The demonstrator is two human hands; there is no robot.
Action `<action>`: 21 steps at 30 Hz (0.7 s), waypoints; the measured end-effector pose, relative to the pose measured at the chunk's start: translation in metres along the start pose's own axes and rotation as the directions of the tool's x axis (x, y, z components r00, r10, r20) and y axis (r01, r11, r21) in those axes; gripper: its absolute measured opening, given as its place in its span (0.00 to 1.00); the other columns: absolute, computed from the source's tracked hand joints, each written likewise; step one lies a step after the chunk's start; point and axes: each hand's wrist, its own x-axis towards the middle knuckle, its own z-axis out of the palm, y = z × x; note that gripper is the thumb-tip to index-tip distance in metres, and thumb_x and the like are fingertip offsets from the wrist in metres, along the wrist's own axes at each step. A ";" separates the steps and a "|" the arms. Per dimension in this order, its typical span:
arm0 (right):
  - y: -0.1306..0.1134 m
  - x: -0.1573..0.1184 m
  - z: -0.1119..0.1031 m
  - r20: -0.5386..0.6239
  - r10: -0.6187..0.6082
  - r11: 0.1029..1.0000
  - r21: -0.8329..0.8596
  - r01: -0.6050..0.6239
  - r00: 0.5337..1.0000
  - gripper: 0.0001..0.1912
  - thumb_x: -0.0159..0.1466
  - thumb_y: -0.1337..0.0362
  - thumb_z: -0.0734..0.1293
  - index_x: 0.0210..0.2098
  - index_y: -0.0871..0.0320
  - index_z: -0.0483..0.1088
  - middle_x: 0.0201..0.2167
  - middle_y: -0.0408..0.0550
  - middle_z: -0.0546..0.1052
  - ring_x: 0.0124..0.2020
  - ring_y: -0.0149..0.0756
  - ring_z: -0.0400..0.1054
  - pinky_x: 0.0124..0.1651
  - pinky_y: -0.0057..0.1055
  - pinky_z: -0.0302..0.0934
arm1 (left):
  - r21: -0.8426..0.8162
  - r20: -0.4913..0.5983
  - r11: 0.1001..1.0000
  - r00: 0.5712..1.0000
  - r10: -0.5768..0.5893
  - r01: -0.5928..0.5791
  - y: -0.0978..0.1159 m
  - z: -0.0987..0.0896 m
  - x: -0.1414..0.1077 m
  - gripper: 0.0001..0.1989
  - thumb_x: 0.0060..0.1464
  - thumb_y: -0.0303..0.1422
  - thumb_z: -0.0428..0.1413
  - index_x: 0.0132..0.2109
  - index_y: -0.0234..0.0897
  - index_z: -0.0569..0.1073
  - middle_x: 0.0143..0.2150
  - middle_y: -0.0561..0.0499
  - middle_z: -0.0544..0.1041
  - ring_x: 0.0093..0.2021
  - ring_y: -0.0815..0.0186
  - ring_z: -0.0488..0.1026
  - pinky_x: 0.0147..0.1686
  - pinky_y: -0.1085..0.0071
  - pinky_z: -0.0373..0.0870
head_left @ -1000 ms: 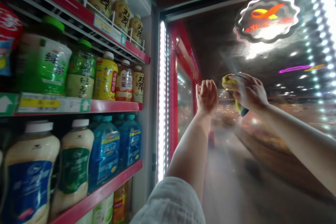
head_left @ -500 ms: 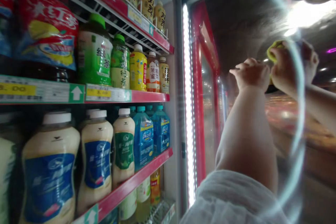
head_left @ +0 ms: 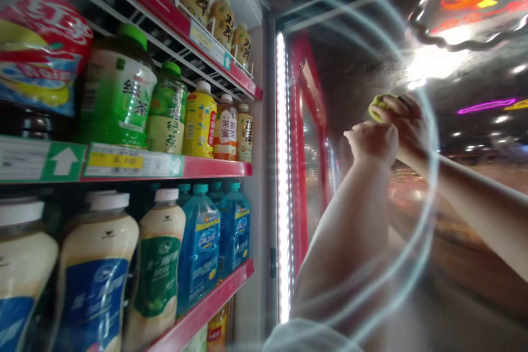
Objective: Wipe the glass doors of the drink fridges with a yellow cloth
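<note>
My left hand [head_left: 372, 140] is raised at the end of an outstretched arm, its back toward me. One fingertip sticks out to the left; the other fingers are mostly hidden, so I cannot tell what they touch. Close behind and above it, my right hand [head_left: 406, 115] reaches in from the right with bent fingers. They are closed around a crumpled-looking yellow-green cloth [head_left: 377, 109], partly covered by the hand. The two hands overlap in view, in front of the cooler's glass door [head_left: 466, 82], which is blurred with reflections.
To the left, cooler shelves hold several drink bottles: green tea [head_left: 117, 93], a yellow bottle [head_left: 200, 121], white-capped bottles [head_left: 159, 264] and blue jugs [head_left: 202, 247]. A red shelf edge [head_left: 214, 168] juts forward. A bright light strip [head_left: 283, 176] lines the cooler's frame.
The view has shifted, with shelves moving left and lower. Both hands appear further left and lower, and closer together. The yellow-green cloth remains in my right hand.
</note>
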 end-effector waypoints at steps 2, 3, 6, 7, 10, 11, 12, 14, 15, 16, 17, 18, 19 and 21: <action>0.000 -0.007 -0.004 0.002 -0.136 0.990 0.048 0.136 0.991 0.21 0.71 0.65 0.59 0.59 0.44 0.72 0.69 0.47 0.68 0.72 0.50 0.52 0.67 0.51 0.53 | 0.034 -0.032 0.999 0.999 0.037 -0.036 -0.014 -0.006 -0.007 0.20 0.69 0.27 0.44 0.58 0.29 0.76 0.51 0.34 0.80 0.54 0.52 0.77 0.50 0.54 0.76; 0.003 -0.008 -0.007 0.009 -0.215 0.974 0.073 0.214 0.977 0.20 0.70 0.66 0.59 0.57 0.44 0.73 0.68 0.47 0.70 0.72 0.50 0.54 0.67 0.50 0.54 | 0.052 -0.042 0.997 0.998 0.051 -0.049 -0.022 -0.008 -0.010 0.19 0.69 0.27 0.45 0.56 0.30 0.77 0.50 0.35 0.80 0.53 0.53 0.77 0.48 0.56 0.76; 0.008 0.004 -0.013 -0.002 -0.212 0.975 0.074 0.211 0.977 0.22 0.69 0.67 0.59 0.58 0.45 0.73 0.66 0.48 0.72 0.70 0.51 0.58 0.65 0.51 0.56 | 0.112 -0.044 0.991 0.996 0.073 -0.067 -0.046 -0.009 -0.020 0.17 0.68 0.28 0.47 0.51 0.32 0.80 0.50 0.37 0.79 0.52 0.53 0.76 0.47 0.57 0.76; 0.005 0.012 -0.013 -0.024 -0.130 0.990 0.055 0.131 0.991 0.23 0.69 0.67 0.59 0.60 0.46 0.72 0.67 0.48 0.71 0.69 0.53 0.58 0.64 0.53 0.57 | 0.131 -0.053 0.989 0.996 0.074 -0.066 -0.054 -0.008 -0.023 0.16 0.67 0.27 0.48 0.50 0.32 0.80 0.51 0.37 0.78 0.52 0.53 0.76 0.47 0.58 0.76; -0.022 0.033 -0.009 -0.101 0.047 0.999 0.031 -0.044 0.994 0.23 0.71 0.61 0.59 0.64 0.47 0.69 0.68 0.48 0.69 0.69 0.57 0.57 0.63 0.56 0.56 | 0.173 -0.113 0.983 0.990 0.081 -0.061 -0.072 0.000 -0.029 0.15 0.65 0.25 0.49 0.51 0.31 0.78 0.52 0.38 0.77 0.54 0.54 0.74 0.48 0.59 0.76; -0.033 0.035 -0.006 -0.116 0.029 0.999 0.037 -0.025 0.993 0.24 0.71 0.60 0.59 0.65 0.48 0.67 0.69 0.48 0.69 0.70 0.57 0.55 0.63 0.56 0.55 | 0.182 -0.134 0.981 0.987 0.088 -0.063 -0.078 0.002 -0.031 0.15 0.65 0.25 0.49 0.51 0.32 0.78 0.53 0.39 0.77 0.55 0.54 0.73 0.49 0.59 0.76; -0.042 0.033 -0.004 -0.104 -0.021 0.999 0.047 0.026 0.994 0.25 0.72 0.60 0.58 0.67 0.48 0.65 0.69 0.48 0.69 0.70 0.56 0.55 0.64 0.54 0.56 | 0.189 -0.152 0.980 0.984 0.094 -0.064 -0.083 0.005 -0.033 0.14 0.65 0.25 0.50 0.52 0.33 0.77 0.54 0.40 0.77 0.56 0.54 0.73 0.49 0.59 0.76; -0.052 0.022 -0.001 -0.019 -0.224 0.971 0.086 0.225 0.974 0.25 0.73 0.61 0.56 0.69 0.46 0.63 0.68 0.44 0.69 0.70 0.51 0.56 0.65 0.51 0.56 | 0.194 -0.178 0.980 0.980 0.085 -0.050 -0.093 0.007 -0.038 0.14 0.65 0.26 0.50 0.53 0.34 0.76 0.56 0.40 0.76 0.57 0.55 0.72 0.52 0.58 0.75; -0.051 0.016 -0.001 0.018 -0.310 0.946 0.109 0.306 0.951 0.25 0.73 0.62 0.56 0.68 0.44 0.64 0.68 0.42 0.70 0.70 0.49 0.57 0.65 0.50 0.56 | 0.196 -0.182 0.980 0.980 0.075 -0.039 -0.099 0.007 -0.041 0.14 0.65 0.26 0.50 0.54 0.34 0.75 0.58 0.40 0.76 0.57 0.55 0.72 0.53 0.58 0.75; -0.047 0.011 -0.002 0.038 -0.357 0.928 0.125 0.350 0.933 0.25 0.73 0.62 0.56 0.67 0.42 0.65 0.67 0.41 0.71 0.70 0.47 0.58 0.65 0.50 0.56 | 0.199 -0.180 0.980 0.982 0.065 -0.028 -0.104 0.007 -0.044 0.15 0.65 0.26 0.49 0.54 0.34 0.75 0.59 0.40 0.75 0.58 0.55 0.72 0.54 0.58 0.74; -0.041 0.010 -0.003 0.037 -0.352 0.930 0.129 0.345 0.935 0.24 0.73 0.63 0.56 0.66 0.41 0.67 0.66 0.40 0.72 0.69 0.47 0.59 0.65 0.50 0.57 | 0.202 -0.176 0.979 0.983 0.056 -0.019 -0.110 0.007 -0.047 0.15 0.65 0.26 0.49 0.54 0.33 0.74 0.60 0.40 0.75 0.58 0.55 0.72 0.55 0.58 0.74; -0.035 0.012 -0.003 0.017 -0.296 0.949 0.121 0.292 0.955 0.24 0.73 0.63 0.55 0.65 0.41 0.68 0.65 0.41 0.73 0.69 0.48 0.59 0.64 0.51 0.57 | 0.206 -0.173 0.979 0.984 0.048 -0.012 -0.116 0.007 -0.050 0.15 0.65 0.25 0.48 0.54 0.32 0.74 0.61 0.39 0.74 0.59 0.55 0.72 0.56 0.58 0.74; -0.031 0.018 -0.003 -0.015 -0.201 0.974 0.107 0.202 0.979 0.24 0.72 0.63 0.55 0.64 0.42 0.69 0.65 0.42 0.73 0.69 0.50 0.59 0.64 0.53 0.57 | 0.208 -0.174 0.978 0.984 0.043 -0.006 -0.121 0.007 -0.053 0.16 0.65 0.25 0.48 0.55 0.31 0.74 0.63 0.37 0.73 0.60 0.54 0.72 0.57 0.58 0.73; -0.033 0.036 -0.001 -0.083 0.007 0.997 0.083 0.000 0.997 0.26 0.72 0.64 0.55 0.65 0.44 0.68 0.66 0.46 0.72 0.69 0.56 0.57 0.63 0.58 0.56 | 0.207 -0.185 0.978 0.982 0.039 0.000 -0.132 0.010 -0.058 0.18 0.64 0.25 0.48 0.57 0.30 0.73 0.65 0.36 0.72 0.63 0.53 0.71 0.59 0.57 0.72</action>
